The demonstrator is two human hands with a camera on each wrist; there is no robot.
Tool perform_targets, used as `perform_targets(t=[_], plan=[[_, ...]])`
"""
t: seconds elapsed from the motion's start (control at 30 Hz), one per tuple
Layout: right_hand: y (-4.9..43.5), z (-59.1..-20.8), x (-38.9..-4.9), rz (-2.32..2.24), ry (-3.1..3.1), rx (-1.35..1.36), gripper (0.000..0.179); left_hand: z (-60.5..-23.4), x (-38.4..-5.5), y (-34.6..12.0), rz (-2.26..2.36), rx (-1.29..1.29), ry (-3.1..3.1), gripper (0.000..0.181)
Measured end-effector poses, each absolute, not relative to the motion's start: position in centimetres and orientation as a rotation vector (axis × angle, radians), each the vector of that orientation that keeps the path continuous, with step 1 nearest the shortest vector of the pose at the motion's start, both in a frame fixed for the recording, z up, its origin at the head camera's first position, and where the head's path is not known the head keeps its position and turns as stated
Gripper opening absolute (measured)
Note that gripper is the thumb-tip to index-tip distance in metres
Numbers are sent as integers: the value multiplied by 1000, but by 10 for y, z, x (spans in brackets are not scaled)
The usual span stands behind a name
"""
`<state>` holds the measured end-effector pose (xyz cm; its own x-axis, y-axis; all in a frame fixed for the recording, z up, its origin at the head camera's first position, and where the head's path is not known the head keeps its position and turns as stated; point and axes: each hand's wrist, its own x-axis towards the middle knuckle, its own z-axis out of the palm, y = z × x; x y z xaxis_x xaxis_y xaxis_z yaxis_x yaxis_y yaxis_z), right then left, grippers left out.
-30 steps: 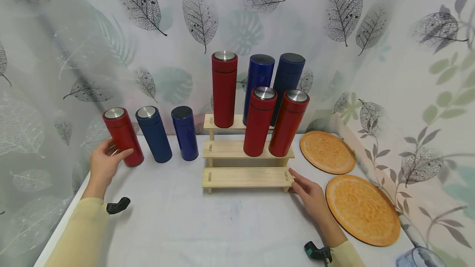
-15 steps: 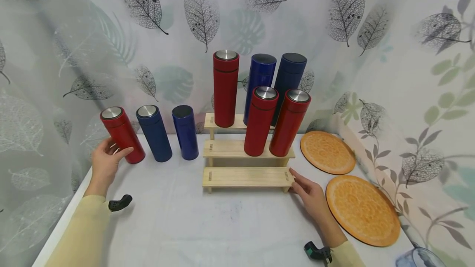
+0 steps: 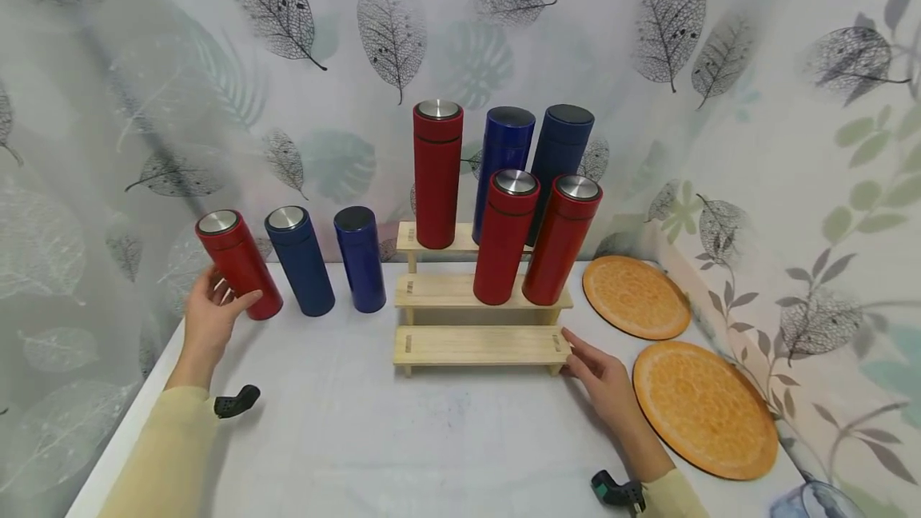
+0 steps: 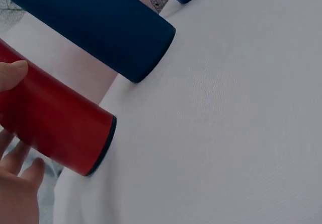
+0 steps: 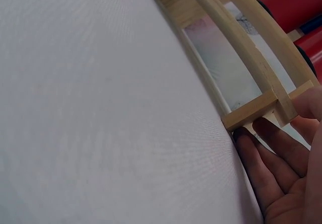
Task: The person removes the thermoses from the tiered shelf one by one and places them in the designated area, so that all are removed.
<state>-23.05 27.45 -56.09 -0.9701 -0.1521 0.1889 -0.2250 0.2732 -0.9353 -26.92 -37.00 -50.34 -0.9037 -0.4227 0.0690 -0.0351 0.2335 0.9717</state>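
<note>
In front of you hangs a pale grey-white fabric backdrop printed with leaves [image 3: 331, 134], and below it spreads a white cloth-covered table [image 3: 403, 438]. On the table stands a three-tier pale wooden display stand [image 3: 475, 344]. To its right lie two orange-tan round flat mats with dark edges; the nearer mat [image 3: 705, 410] looks larger than the farther mat [image 3: 636, 296].

The stand's top tier carries a tall red cylindrical flask with a silver lid [image 3: 437, 182], a glossy blue dark-lidded flask [image 3: 504, 146] and a navy dark-lidded flask [image 3: 557, 146]. Two red silver-lidded flasks, a left one [image 3: 504, 250] and a right one [image 3: 560, 250], stand on its middle tier. Left of the stand, on the tabletop, you have a red cylindrical flask with a silver lid [image 3: 241, 258], then a navy silver-lidded flask [image 3: 302, 266] and a short blue dark-lidded flask [image 3: 361, 262], well apart from the stand.

Your left hand [image 3: 209, 318] holds that leftmost red flask, thumb on one side, fingers curled around the other. Your right hand [image 3: 604, 374] touches the right end of the stand's lowest tier, fingers nearly straight, slightly apart; you cannot tell whether the thumb presses. Smallest are two black devices, one by your left wrist [image 3: 239, 402], another by your right [image 3: 617, 492].
</note>
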Motion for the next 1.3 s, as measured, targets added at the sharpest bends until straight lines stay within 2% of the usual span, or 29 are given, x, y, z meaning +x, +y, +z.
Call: perform_targets(t=[0.3, 0.6, 0.93, 1.13, 1.3], plan=[[275, -559, -231, 1823, -2437, 408, 46, -494, -250, -356, -1728, 440, -1996, 93], [273, -558, -232, 1818, -2453, 369, 46, -459, -221, -342, -1507, 374, -1922, 67], [273, -561, -234, 1810, -2447, 360, 47, -419, -196, -304, -1488, 23, -2110, 72], [272, -562, -233, 1780, -2479, 326, 46, -408, -190, -278, -1431, -256, -2221, 74], [274, -560, -231, 1779, -2486, 306, 47, -403, -193, -256, -1450, -379, -2288, 74]])
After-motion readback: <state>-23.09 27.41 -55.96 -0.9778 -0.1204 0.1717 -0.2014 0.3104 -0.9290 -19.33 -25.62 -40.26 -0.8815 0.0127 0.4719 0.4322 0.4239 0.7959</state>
